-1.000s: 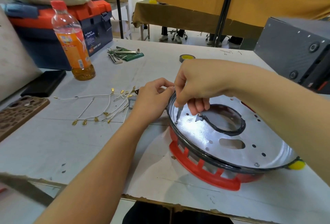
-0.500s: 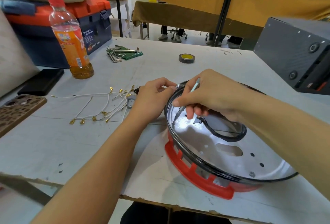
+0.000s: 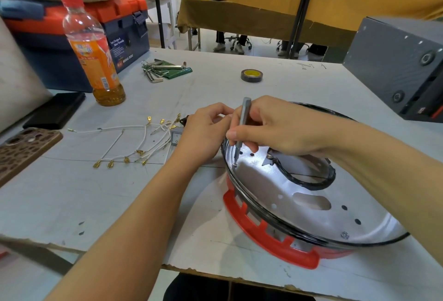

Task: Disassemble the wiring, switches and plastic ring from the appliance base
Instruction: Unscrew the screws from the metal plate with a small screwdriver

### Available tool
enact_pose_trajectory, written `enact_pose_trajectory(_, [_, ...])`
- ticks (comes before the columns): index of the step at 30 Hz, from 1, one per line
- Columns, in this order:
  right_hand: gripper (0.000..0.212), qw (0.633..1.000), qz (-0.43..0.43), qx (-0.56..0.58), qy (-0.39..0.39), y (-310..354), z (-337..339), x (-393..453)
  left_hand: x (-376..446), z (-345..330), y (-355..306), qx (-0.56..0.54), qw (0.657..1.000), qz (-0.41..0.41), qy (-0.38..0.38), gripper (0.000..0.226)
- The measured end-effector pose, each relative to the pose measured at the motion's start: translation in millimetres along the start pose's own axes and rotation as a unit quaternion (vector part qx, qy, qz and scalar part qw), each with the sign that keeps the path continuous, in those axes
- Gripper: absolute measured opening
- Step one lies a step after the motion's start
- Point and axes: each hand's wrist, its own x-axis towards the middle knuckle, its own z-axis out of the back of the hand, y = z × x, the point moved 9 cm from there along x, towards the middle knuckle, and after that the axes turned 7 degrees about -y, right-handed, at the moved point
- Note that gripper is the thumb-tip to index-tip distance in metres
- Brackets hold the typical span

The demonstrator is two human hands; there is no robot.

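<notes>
Since the earlier frame the screwdriver (image 3: 242,130) has been raised from a slanted lie to nearly upright, its tip now seated on a screw (image 3: 235,164) at the left inner edge of the appliance base (image 3: 323,207).

From left to right on the surface (image 3: 60,204): a phone in a brown patterned case (image 3: 24,150) and a black rectangular item (image 3: 56,112) lie at the far left. Behind them stands a blue and orange toolbox (image 3: 119,34); its label reads "WING BOX", and the smaller print above that cannot be read. An orange drink bottle (image 3: 94,53) with a red cap stands in front of the toolbox; its label text is illegible. A set of hex keys (image 3: 165,69) lies further back.

The detached white wiring (image 3: 134,142), with brass terminals, lies spread on the surface left of the base. A switch (image 3: 176,137) marked "I" and "O" lies just beside the left hand (image 3: 203,132). That hand has its fingers curled over the base's rim. The right hand (image 3: 275,128) pinches the screwdriver shaft between thumb and fingers.

The base rests tilted on the surface, its red plastic ring (image 3: 266,236) still fitted beneath the black-rimmed metal pan. A roll of tape (image 3: 251,75) lies behind it, and a grey box (image 3: 402,65) stands at the far right.
</notes>
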Motion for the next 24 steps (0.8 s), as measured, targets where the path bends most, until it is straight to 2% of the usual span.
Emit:
enact_pose_trajectory(5, [0.034, 0.996, 0.025, 0.011, 0.088, 4, -4, 2, -1, 0, -1, -0.005, 1.000, -0.002, -0.001, 0.018])
enact_pose_trajectory(8, [0.020, 0.991, 0.041, -0.016, 0.123, 9, -7, 4, -1, 1, -1, -0.004, 1.000, -0.002, -0.005, 0.020])
enact_pose_trajectory(12, [0.015, 0.990, 0.038, -0.027, 0.133, 10, -7, 4, -2, 1, -2, 0.000, 1.000, -0.003, -0.002, 0.017])
enact_pose_trajectory(15, [0.024, 0.996, 0.032, -0.006, 0.081, 7, -5, 0, -3, 1, -3, -0.002, 1.000, -0.002, -0.002, 0.017])
enact_pose_trajectory(18, [0.009, 1.000, 0.004, 0.012, -0.003, 1, 1, -4, -3, 1, -4, 0.003, 1.000, -0.007, -0.002, 0.019])
enact_pose_trajectory(22, [0.010, 0.989, -0.041, 0.021, -0.139, -4, 11, -8, -4, 1, -5, 0.010, 1.000, -0.010, -0.004, 0.023])
enact_pose_trajectory(24, [0.007, 0.980, -0.080, 0.058, -0.172, -9, 11, -11, -4, 1, -5, 0.010, 1.000, -0.012, -0.004, 0.021])
